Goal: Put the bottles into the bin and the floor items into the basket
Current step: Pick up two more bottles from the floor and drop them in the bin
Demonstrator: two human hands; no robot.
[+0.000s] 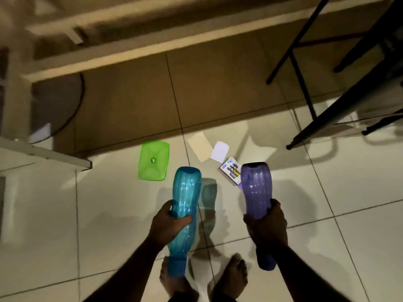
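Observation:
My left hand (169,221) is wrapped around the middle of a blue plastic bottle (185,192), held base forward with its cap toward me. A purple bottle (256,188) is gripped the same way by my right hand (267,223). On the tiled floor ahead lie a green plastic lid (154,161), a beige paper (200,146), a white paper (219,151) and a small printed card pack (231,172) partly hidden behind the purple bottle. No bin or basket is in view.
A white table frame (54,155) stands at the left with a round dark base (65,105) beyond it. Black metal legs (305,99) of furniture cross the right side. My bare feet (231,277) stand on the tiles below the bottles.

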